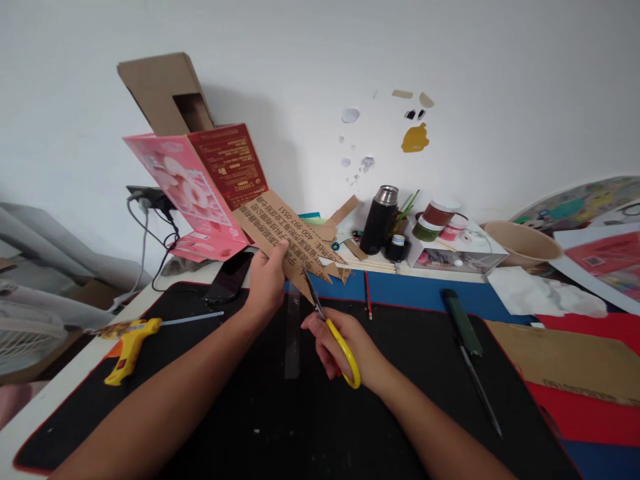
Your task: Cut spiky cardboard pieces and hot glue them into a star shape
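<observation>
Left hand (267,275) grips printed cardboard (273,227), right hand (357,343) holds yellow-handled scissors (344,347), blades (313,292) at cardboard's lower edge, clear ruler (293,337), yellow glue gun (131,339) on black mat (260,413).

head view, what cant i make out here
Head view: some fingers of the left hand, hidden behind the cardboard.
Head view: most of the lower blade of the scissors, hidden by the cardboard.
Head view: wording on the dark red panel, too small to read.
Head view: the rest of the fan, cut off by the left edge.
</observation>
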{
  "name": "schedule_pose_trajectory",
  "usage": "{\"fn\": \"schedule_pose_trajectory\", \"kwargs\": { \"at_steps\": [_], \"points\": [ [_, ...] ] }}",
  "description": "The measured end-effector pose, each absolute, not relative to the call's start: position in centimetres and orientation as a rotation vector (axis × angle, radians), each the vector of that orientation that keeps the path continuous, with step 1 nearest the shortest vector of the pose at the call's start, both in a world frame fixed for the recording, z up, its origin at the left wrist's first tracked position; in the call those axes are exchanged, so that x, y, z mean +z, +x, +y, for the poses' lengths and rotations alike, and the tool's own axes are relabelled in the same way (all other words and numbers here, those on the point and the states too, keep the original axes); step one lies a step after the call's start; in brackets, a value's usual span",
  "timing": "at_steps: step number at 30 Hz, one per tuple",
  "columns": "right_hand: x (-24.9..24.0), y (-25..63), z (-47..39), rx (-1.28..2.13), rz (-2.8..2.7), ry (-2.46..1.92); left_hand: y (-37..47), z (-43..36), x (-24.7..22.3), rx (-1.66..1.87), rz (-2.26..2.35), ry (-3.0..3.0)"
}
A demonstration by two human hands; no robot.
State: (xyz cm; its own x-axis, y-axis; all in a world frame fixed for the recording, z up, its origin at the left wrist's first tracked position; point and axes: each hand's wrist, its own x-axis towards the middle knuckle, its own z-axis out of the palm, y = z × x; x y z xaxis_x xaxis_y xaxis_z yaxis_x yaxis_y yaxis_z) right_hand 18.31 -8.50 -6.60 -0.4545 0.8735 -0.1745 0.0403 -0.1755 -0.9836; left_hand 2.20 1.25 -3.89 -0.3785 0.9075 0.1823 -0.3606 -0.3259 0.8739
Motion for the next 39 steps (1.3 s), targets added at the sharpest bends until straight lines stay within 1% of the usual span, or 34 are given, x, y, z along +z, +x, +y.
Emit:
{"fn": "schedule_pose_trajectory", "kwargs": {
  "at_steps": [14,25,31,39],
  "points": [
    [-6.5,18.3,-8.5,1.682,-1.452,-1.085,2.7,0.8,-4.3,1.817,0.961,0.842],
    [-6.3,18.4,-8.5,1.628,-1.519,-1.115,2.5,0.8,-5.5,1.856,1.026,0.921],
    [-5.8,18.3,-8.5,1.622,-1.554,-1.178,2.3,1.0,-5.4,1.856,1.037,0.980],
    [-5.8,18.1,-8.2,1.607,-1.573,-1.265,2.3,1.8,-4.1,1.853,1.045,0.657]
  ]
}}
